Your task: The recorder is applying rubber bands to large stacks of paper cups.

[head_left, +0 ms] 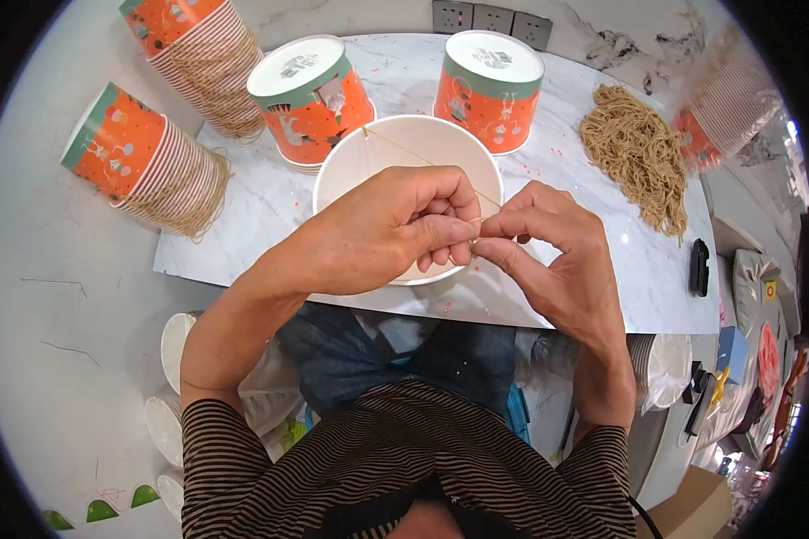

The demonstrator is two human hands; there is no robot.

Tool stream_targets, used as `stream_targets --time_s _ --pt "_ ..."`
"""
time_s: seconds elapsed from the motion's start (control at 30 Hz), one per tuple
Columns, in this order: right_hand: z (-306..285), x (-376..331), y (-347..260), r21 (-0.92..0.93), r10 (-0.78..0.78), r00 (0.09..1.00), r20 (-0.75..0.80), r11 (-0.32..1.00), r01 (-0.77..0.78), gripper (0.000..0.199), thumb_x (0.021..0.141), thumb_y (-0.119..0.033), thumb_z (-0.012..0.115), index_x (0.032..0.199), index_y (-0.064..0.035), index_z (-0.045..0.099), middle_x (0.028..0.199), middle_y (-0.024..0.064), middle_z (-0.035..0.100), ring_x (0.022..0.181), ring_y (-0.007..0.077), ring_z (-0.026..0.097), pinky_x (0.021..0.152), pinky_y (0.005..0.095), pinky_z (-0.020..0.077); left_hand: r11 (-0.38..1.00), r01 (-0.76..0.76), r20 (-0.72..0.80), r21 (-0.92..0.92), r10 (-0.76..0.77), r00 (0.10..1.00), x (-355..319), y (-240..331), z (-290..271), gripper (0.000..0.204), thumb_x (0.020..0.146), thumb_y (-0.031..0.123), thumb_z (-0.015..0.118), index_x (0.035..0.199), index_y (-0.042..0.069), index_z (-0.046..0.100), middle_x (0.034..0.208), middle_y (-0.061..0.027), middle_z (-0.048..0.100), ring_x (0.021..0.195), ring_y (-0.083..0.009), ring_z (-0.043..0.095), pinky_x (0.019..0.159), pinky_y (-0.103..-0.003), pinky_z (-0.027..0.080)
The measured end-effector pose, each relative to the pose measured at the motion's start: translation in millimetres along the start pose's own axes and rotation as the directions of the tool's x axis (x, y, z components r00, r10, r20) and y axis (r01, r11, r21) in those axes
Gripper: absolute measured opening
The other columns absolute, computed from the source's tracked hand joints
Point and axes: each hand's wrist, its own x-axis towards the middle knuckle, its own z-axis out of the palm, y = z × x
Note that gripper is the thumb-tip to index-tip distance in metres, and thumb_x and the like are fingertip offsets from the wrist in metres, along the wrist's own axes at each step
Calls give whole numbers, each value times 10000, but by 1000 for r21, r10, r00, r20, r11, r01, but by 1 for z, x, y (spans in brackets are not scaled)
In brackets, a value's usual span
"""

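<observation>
Just above the near rim of a white paper bucket [342,175], my two hands meet fingertip to fingertip. My left hand [377,229] is closed, thumb against curled fingers, pinching a thin tan cord [400,146]. My right hand [548,247] pinches the same cord between thumb and forefinger. From the bucket's far left rim the cord runs down to my fingers. A small knot or loop seems to sit between the fingertips, partly hidden. The bucket stands mouth up, and my hands cover part of its inside.
Upside-down orange and green buckets stand behind, one left [310,103] and one right [490,90]. Stacks of buckets with cords [148,162] lie at the left. A pile of tan cords [636,157] lies at right, near a black object [699,268]. Wall sockets [493,20] are at the back.
</observation>
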Motion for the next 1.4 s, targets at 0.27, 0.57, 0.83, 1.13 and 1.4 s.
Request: stream_targets --time_s 0.27,0.57,0.83,1.13,1.4 --pt "0 1 1 114 35 999 42 993 -39 89 834 -61 811 852 -23 732 801 67 669 721 193 612 699 334 475 1000 -16 3 -5 16 1000 1 -2 0 71 1060 55 591 1020 -4 589 881 -32 660 764 -74 589 703 -227 506" --pt "-11 0 6 191 39 999 12 981 -41 77 814 -1 764 864 29 714 819 73 669 771 153 622 696 293 498 997 35 6 64 -35 999 2 2 -2 104 1043 94 633 1037 -6 607 924 -13 660 877 -80 632 808 -244 515" --pt "-17 -16 10 142 -30 999 36 990 25 130 784 -6 789 908 -31 760 906 69 682 834 189 658 736 308 516 989 59 14 -137 -58 998 3 8 -8 193 1005 88 680 1135 -3 571 926 -65 690 855 -115 678 826 -248 531" --pt "-2 -27 11 173 -45 997 -56 983 55 144 784 -3 789 915 -57 767 898 57 644 823 181 638 691 302 494 989 -99 -133 -108 84 988 -6 5 23 393 912 -22 736 1260 -20 556 1206 -176 750 876 -133 695 851 -277 560" --pt "-3 -29 8 244 2 1000 -6 970 -1 111 807 4 778 909 -38 766 880 52 636 806 151 623 677 294 492 848 -163 -218 505 308 926 -16 5 47 450 852 -47 782 1270 6 625 1090 -95 785 851 -131 723 796 -263 578"
